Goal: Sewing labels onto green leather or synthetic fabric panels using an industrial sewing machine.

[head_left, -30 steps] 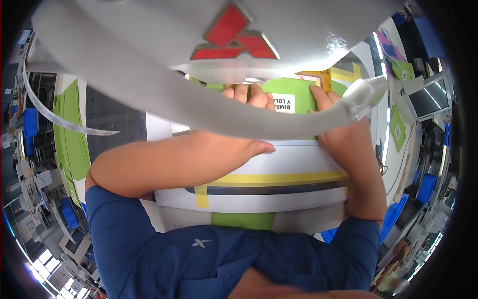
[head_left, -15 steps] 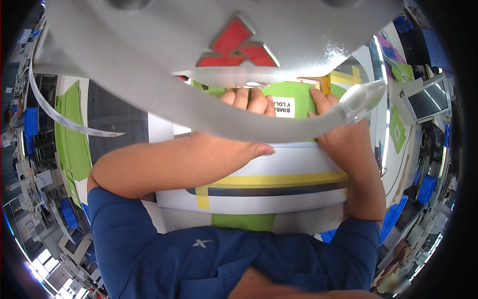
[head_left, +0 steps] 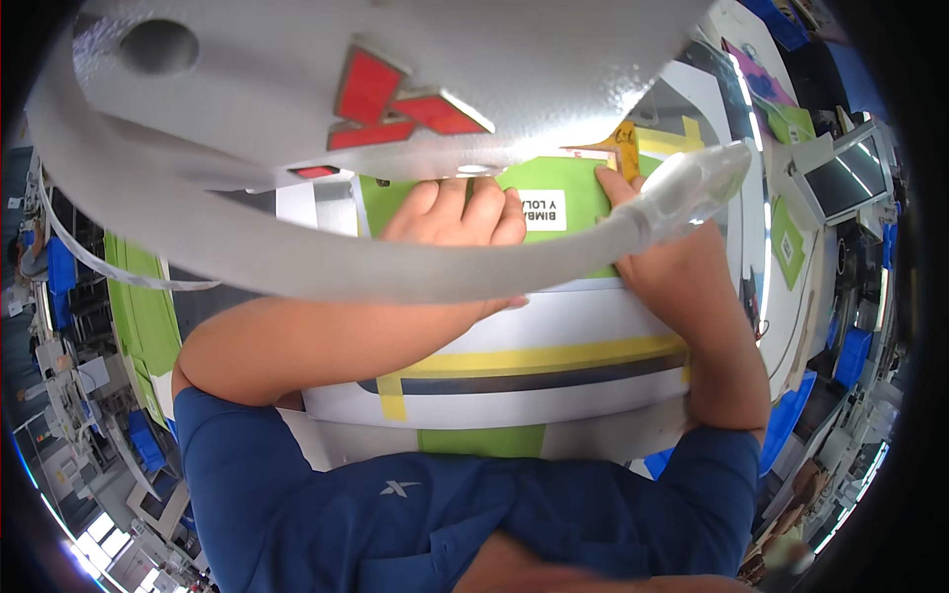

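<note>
A large white curved housing point(head_left: 415, 89) with a red three-part emblem fills the top of the view, and its rim arcs in front of both hands. My left hand point(head_left: 460, 217) rests behind that rim with its fingers curled against the housing's underside, over a green surface point(head_left: 583, 193). My right hand point(head_left: 682, 282) reaches up under the rim's clear end piece point(head_left: 692, 188), fingertips near a small yellow-orange part point(head_left: 623, 138). The rim hides the fingers of both hands, so what they grip is unclear.
A white worktable edge point(head_left: 514, 390) with yellow and dark tape stripes lies under my forearms. A monitor point(head_left: 840, 183) stands at the right. Blue bins point(head_left: 850, 351) sit at the lower right, and green floor marking point(head_left: 138, 316) runs along the left.
The white housing has shifted toward the camera and left, so the emblem looks larger. Both hands have stayed in place under its rim.
</note>
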Motion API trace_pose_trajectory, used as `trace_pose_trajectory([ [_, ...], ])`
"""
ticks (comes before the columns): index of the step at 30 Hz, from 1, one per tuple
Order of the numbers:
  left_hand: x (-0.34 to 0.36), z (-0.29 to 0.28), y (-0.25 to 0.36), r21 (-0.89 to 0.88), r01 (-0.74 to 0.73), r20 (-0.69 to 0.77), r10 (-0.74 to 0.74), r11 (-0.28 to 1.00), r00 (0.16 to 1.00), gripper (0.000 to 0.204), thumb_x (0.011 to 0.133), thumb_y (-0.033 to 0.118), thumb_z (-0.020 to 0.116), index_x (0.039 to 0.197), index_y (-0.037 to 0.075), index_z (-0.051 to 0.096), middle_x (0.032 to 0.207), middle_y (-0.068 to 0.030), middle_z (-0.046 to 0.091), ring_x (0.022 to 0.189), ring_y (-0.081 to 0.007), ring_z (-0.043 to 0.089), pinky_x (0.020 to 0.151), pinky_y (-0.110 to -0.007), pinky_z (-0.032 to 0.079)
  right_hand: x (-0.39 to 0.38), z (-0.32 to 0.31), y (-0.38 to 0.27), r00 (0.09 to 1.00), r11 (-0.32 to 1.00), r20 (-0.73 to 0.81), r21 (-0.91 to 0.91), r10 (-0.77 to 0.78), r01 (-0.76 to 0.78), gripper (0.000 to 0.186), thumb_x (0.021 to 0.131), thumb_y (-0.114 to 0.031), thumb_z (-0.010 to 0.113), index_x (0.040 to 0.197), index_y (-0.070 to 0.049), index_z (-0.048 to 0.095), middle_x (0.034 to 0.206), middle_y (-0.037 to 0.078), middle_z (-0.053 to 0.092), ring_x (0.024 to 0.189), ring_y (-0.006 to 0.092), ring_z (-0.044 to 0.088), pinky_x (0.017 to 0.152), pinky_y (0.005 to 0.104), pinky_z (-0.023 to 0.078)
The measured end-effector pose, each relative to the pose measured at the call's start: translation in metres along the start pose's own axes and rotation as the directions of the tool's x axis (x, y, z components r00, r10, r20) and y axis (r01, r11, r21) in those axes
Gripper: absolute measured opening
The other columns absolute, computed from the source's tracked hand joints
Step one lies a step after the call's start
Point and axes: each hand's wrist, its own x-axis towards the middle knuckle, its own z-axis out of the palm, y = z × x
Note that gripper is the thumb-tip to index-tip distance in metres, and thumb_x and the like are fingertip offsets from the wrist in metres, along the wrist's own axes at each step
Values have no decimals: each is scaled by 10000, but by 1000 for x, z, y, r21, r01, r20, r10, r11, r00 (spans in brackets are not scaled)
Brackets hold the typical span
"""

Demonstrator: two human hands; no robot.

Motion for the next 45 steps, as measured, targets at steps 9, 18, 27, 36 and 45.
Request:
trace_pose_trajectory([
  [9, -11, 11, -1, 16, 49, -131, -46, 999, 990, 627, 945, 461, 760, 1333, -10, 614, 1329, -247, 602, 1329, -409, 543, 1128, -505, 411, 0, 5, -9, 995, 998, 88, -42, 45, -41, 404, 968, -170, 691, 1352, -44, 683, 1022, 146, 695, 913, 361, 695, 814, 466, 550],
  [18, -21, -3, -11, -25, 157, 125, -153, 987, 980, 698, 869, 472, 828, 1325, -1, 595, 1346, -220, 591, 1276, -407, 551, 1062, -510, 436, 12, 15, -21, 994, 991, 86, -110, -61, 70, 443, 884, -127, 729, 1311, -11, 704, 998, 125, 712, 836, 326, 718, 765, 446, 566],
  [27, -45, 3, -24, 21, 237, 108, -238, 971, 965, 860, 850, 480, 840, 1506, 23, 522, 1451, -235, 540, 1273, -424, 545, 1077, -506, 436, 25, 22, -34, 987, 984, 24, -76, -160, 161, 481, 887, -138, 711, 1344, 4, 665, 996, 123, 713, 778, 312, 731, 675, 435, 581],
  [36, -67, -4, -31, 58, 297, 91, -302, 953, 949, 818, 860, 429, 846, 1519, 59, 534, 1506, -223, 513, 1345, -397, 548, 1137, -491, 415, 43, 23, -62, 993, 994, 64, 30, -104, 102, 267, 888, -55, 613, 1110, 48, 719, 946, 158, 721, 916, 337, 733, 795, 456, 588],
  [45, -77, 0, -43, 42, 329, -85, -324, 944, 942, 583, 910, 254, 800, 1442, 90, 630, 1403, -157, 599, 1287, -380, 588, 1084, -513, 458, 51, 34, -71, 963, 975, 163, -23, -216, 223, 440, 929, -63, 593, 1321, 131, 638, 976, 174, 716, 857, 315, 744, 647, 416, 587],
])
